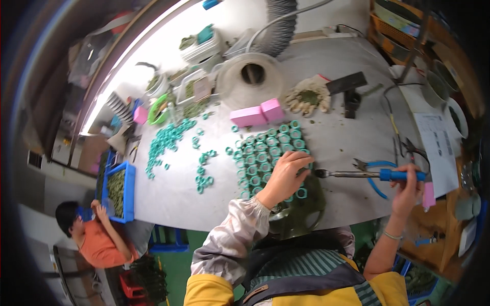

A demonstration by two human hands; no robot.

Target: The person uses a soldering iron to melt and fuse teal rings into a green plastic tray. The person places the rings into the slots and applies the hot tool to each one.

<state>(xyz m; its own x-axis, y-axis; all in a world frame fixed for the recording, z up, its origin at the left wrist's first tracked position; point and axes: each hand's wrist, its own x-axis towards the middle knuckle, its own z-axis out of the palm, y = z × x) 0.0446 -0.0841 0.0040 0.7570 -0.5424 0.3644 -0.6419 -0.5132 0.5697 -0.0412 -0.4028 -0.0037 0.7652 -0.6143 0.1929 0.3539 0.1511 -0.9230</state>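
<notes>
My right hand point(407, 191) is closed around the blue handle of a soldering-iron-like tool point(352, 174). Its metal shaft points left, and the dark tip ends close to my left hand point(289, 176). The fingers of my left hand are bent and pinched at the right side of rows of small teal rings point(265, 153); whatever lies between the fingertips is hidden. Most of these rings hold pale centres. Below my left wrist, a dark green rounded piece point(309, 209) lies at the table's near edge. Blue-handled pliers point(375, 166) rest under the tool's shaft.
Loose teal rings point(168, 140) lie in a heap at left. Pink blocks point(250, 116), a cotton glove point(309, 97) and a wide funnel hood point(250, 76) stand farther back. A printed sheet point(436, 148) lies at right. Another person point(102, 239) sits beside a blue crate point(131, 194).
</notes>
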